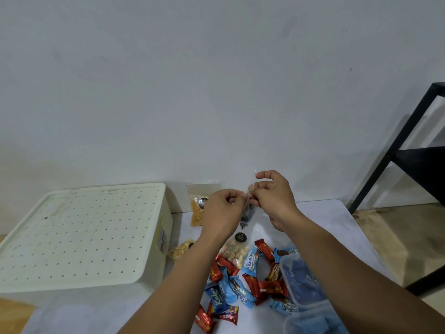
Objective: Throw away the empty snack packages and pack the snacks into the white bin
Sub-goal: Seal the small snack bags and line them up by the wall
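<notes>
Both hands are raised over the table and pinch the top of a small clear bag (246, 214) with dark pieces hanging at its bottom. My left hand (225, 208) grips its left edge, my right hand (274, 201) its right edge. The white bin (79, 235) stands at the left with its perforated lid shut. Below my forearms lies a pile of red and blue wrapped snacks (243, 285). A clear bag of pastel puffs (234, 251) lies in the middle of the table.
A bag of orange sticks (197, 210) leans by the wall. A bag of pale puffs (179, 249) lies beside the bin. A clear plastic container with blue contents (303, 283) sits at the right. A black metal shelf frame (409, 155) stands further right.
</notes>
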